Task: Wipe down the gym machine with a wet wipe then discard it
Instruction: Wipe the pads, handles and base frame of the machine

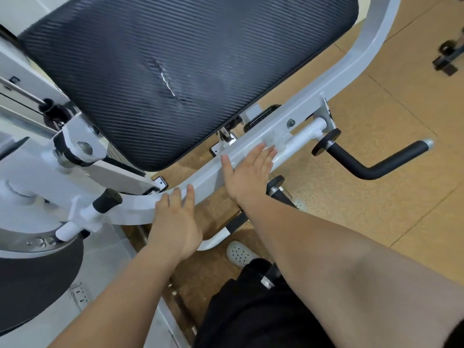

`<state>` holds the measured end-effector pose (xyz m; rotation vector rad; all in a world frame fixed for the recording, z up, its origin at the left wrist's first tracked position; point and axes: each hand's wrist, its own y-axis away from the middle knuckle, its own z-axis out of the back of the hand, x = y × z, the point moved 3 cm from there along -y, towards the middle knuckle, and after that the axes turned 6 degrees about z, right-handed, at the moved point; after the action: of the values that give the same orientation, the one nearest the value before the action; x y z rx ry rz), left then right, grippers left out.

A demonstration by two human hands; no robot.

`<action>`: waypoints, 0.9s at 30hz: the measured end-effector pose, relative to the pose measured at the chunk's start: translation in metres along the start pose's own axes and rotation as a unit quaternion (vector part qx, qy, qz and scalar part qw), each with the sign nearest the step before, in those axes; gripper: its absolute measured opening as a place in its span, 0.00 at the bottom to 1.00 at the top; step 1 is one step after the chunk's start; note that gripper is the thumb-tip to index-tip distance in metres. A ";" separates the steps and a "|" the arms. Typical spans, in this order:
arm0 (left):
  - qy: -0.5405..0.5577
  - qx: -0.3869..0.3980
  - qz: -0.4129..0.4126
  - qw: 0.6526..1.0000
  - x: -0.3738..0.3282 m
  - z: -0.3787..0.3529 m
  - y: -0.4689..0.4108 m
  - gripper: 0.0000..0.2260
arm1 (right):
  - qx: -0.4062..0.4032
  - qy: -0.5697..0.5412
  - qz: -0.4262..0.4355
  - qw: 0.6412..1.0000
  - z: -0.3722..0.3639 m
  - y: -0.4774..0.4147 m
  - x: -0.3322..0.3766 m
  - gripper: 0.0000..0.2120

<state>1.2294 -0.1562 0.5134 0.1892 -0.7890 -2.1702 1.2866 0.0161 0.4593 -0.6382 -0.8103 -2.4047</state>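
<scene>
The gym machine has a white metal frame bar (303, 96) that curves below a black ribbed seat pad (175, 59). My right hand (247, 172) lies flat on the bar with straight fingers, pressing a crumpled white wet wipe (275, 140) that shows just past the fingertips. My left hand (175, 222) rests on the same bar further left, fingers straight and spread, holding nothing. The pad has a small tear near its middle.
A black foam handle (376, 162) sticks out to the right of the bar. A short black grip (106, 200) stands left of my left hand. A round black pad (32, 280) sits at lower left. Tan floor tiles (376, 209) and my white shoe (239, 253) lie below.
</scene>
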 end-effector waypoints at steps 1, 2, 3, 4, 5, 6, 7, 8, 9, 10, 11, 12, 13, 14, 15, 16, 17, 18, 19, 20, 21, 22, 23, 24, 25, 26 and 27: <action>-0.008 -0.003 0.001 1.000 -0.001 -0.001 0.000 0.41 | 0.018 0.010 0.022 1.000 -0.003 0.007 0.003 0.49; -0.010 -0.004 0.003 1.000 -0.002 -0.003 0.001 0.42 | 0.036 0.031 0.059 0.997 -0.007 0.015 0.006 0.49; -0.008 -0.002 0.005 1.000 -0.002 -0.003 0.001 0.42 | 0.054 0.062 0.106 0.991 -0.011 0.024 0.010 0.49; -0.005 0.000 0.006 1.000 -0.002 -0.003 0.001 0.42 | 0.072 0.097 0.151 0.981 -0.015 0.029 0.013 0.48; -0.005 0.003 0.006 1.000 -0.002 -0.003 0.000 0.42 | 0.083 0.132 0.185 0.970 -0.016 0.030 0.015 0.48; -0.007 0.007 0.005 1.000 -0.002 -0.001 0.000 0.42 | 0.083 0.166 0.202 0.962 -0.013 0.025 0.014 0.48; -0.009 0.012 0.005 1.000 -0.002 0.001 -0.001 0.41 | 0.072 0.197 0.203 0.956 -0.006 0.015 0.013 0.47; -0.006 0.020 0.004 1.000 -0.001 0.004 -0.001 0.41 | 0.056 0.225 0.192 0.954 0.004 0.002 0.010 0.47; 0.003 0.028 0.005 1.000 0.000 0.007 -0.002 0.40 | 0.041 0.252 0.178 0.950 0.016 -0.012 0.005 0.47; 0.017 0.037 0.005 0.999 0.000 0.011 -0.002 0.39 | 0.029 0.283 0.167 0.944 0.028 -0.025 0.000 0.47; 0.035 0.046 0.006 0.998 0.001 0.015 -0.003 0.37 | 0.022 0.311 0.162 0.936 0.040 -0.037 -0.005 0.48; 0.053 0.055 0.009 0.997 0.001 0.018 -0.004 0.36 | 0.020 0.332 0.159 0.930 0.049 -0.046 -0.010 0.48; 0.070 0.063 0.013 0.995 0.002 0.021 -0.006 0.36 | 0.020 0.336 0.153 0.929 0.056 -0.052 -0.014 0.48; 0.084 0.070 0.018 0.994 0.003 0.022 -0.008 0.35 | 0.018 0.330 0.145 0.933 0.060 -0.056 -0.018 0.48; 0.097 0.076 0.024 0.992 0.004 0.022 -0.009 0.34 | 0.018 0.325 0.141 0.935 0.061 -0.056 -0.018 0.49; 0.110 0.079 0.030 0.990 0.005 0.022 -0.011 0.34 | 0.022 0.330 0.149 0.932 0.059 -0.052 -0.016 0.49; 0.122 0.079 0.037 0.989 0.005 0.022 -0.011 0.34 | 0.034 0.342 0.174 0.923 0.054 -0.045 -0.011 0.49; 0.133 0.075 0.043 0.987 0.005 0.023 -0.012 0.33 | 0.054 0.355 0.217 0.908 0.046 -0.035 -0.006 0.49; 0.142 0.069 0.047 0.986 0.004 0.024 -0.012 0.33 | 0.080 0.361 0.269 0.889 0.037 -0.025 -0.002 0.49; 0.148 0.063 0.051 0.986 0.004 0.025 -0.011 0.32 | 0.107 0.362 0.321 0.869 0.030 -0.016 0.001 0.48; 0.154 0.060 0.054 0.985 0.003 0.025 -0.010 0.31 | 0.131 0.362 0.361 0.849 0.027 -0.010 0.002 0.47; 0.162 0.059 0.056 0.984 0.003 0.025 -0.010 0.31 | 0.146 0.365 0.390 0.833 0.029 -0.011 0.001 0.46; 0.172 0.057 0.061 0.981 0.002 0.025 -0.009 0.31 | 0.151 0.373 0.411 0.818 0.033 -0.017 -0.002 0.45; 0.185 0.053 0.068 0.979 0.002 0.023 -0.008 0.31 | 0.148 0.384 0.421 0.809 0.041 -0.026 -0.005 0.43; 0.195 0.046 0.076 0.977 0.001 0.022 -0.006 0.31 | 0.140 0.395 0.419 0.806 0.050 -0.037 -0.008 0.43; 0.195 0.036 0.082 0.977 0.000 0.020 -0.004 0.31 | 0.131 0.402 0.407 0.810 0.060 -0.048 -0.011 0.43; 0.182 0.023 0.086 0.979 -0.002 0.018 -0.001 0.32 | 0.121 0.405 0.393 0.817 0.069 -0.057 -0.015 0.44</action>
<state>1.2230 -0.1457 0.5266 0.5076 -0.6194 -1.8810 1.2814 0.1053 0.4768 0.1791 -0.3409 -1.5135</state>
